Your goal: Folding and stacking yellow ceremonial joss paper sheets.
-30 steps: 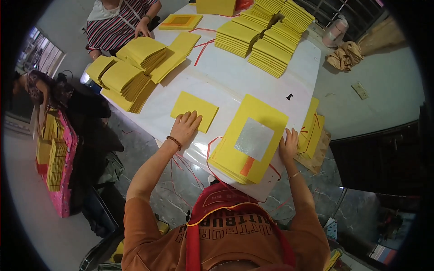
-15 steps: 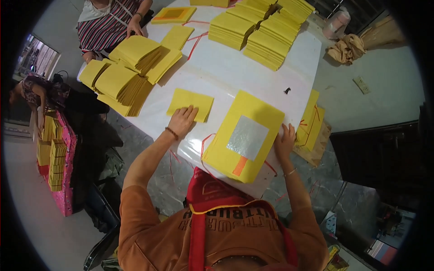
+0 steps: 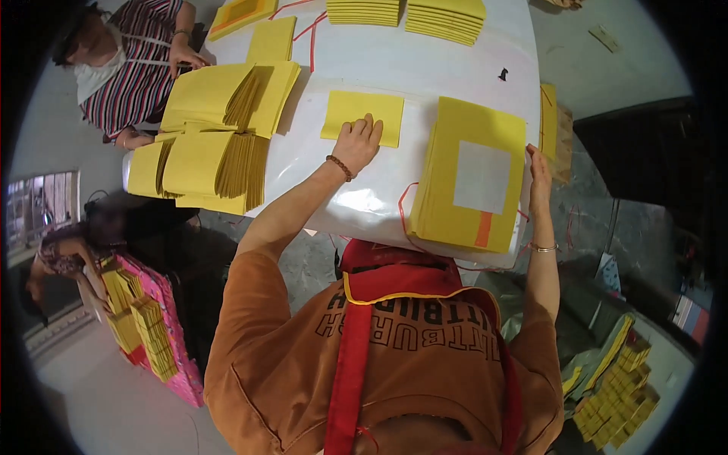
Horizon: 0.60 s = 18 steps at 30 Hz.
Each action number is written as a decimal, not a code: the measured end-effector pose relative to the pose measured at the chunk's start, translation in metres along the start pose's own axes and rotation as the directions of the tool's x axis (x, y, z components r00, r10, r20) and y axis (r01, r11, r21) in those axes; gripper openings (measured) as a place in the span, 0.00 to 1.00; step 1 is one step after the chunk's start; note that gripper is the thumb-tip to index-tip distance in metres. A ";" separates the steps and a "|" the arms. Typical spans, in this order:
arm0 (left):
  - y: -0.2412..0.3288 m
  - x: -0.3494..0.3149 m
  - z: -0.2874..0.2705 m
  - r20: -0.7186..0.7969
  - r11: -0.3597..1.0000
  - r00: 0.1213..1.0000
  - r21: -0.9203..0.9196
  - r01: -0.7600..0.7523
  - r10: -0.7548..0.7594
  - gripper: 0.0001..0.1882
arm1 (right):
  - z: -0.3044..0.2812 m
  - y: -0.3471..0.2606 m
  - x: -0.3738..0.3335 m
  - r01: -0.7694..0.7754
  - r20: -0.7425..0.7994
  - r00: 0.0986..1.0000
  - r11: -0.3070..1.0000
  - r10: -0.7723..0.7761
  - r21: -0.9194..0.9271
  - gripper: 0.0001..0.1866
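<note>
My left hand [image 3: 358, 144] lies fingers-down on a small folded yellow paper [image 3: 383, 114] on the white table, palm toward the surface. To its right stands a thick stack of larger yellow paper sheets [image 3: 474, 121], whose top sheet bears a silver square [image 3: 482, 178] and an orange strip [image 3: 484, 229]. Along the right edge of that stack my right hand [image 3: 539, 182] rests with fingers stretched, holding nothing. Whether its fingertips press on the stack I cannot tell.
Folded yellow paper bundles [image 3: 201, 163] lie at the table's left, with a person in a striped top [image 3: 144, 57] behind them. More stacks [image 3: 444, 19] stand at the far side. Red string [image 3: 403, 201] lies near the front edge. Another person [image 3: 68, 254] is at the lower left, beside yellow bundles.
The view has turned and shifted, so the table sits higher in the picture. Both hands keep their places, the left on the folded paper and the right beside the stack.
</note>
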<state>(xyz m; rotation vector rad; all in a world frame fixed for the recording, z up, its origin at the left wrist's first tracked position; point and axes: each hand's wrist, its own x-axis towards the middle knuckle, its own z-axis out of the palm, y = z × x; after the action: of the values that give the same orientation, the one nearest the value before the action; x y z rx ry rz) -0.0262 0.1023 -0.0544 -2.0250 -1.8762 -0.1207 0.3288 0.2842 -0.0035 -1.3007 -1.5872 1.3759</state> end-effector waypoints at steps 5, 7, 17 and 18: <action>0.002 -0.002 -0.006 0.064 0.994 0.996 -0.082 0.071 -0.066 0.27 | 0.020 -0.015 -0.039 -0.001 0.020 1.000 0.998 0.000 0.070 0.23; 0.003 -0.001 -0.016 0.077 0.985 0.994 -0.146 0.093 -0.083 0.28 | 0.024 -0.015 -0.046 -0.049 0.023 0.999 0.981 0.045 0.188 0.22; 0.070 0.009 -0.037 0.686 -0.294 0.723 -0.710 0.640 -0.083 0.30 | 0.041 -0.027 -0.074 -0.308 0.127 0.951 0.879 0.281 0.364 0.30; 0.091 -0.006 -0.003 0.660 -0.457 0.740 -0.702 0.546 -0.129 0.30 | 0.046 -0.038 -0.083 -0.366 0.163 0.931 0.854 0.328 0.371 0.30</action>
<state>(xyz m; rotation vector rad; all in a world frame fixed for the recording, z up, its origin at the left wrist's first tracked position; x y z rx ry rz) 0.0624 0.0918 -0.0725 -1.5589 -3.0261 -2.7281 0.3009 0.1927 0.0324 -1.3221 -1.0736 1.8925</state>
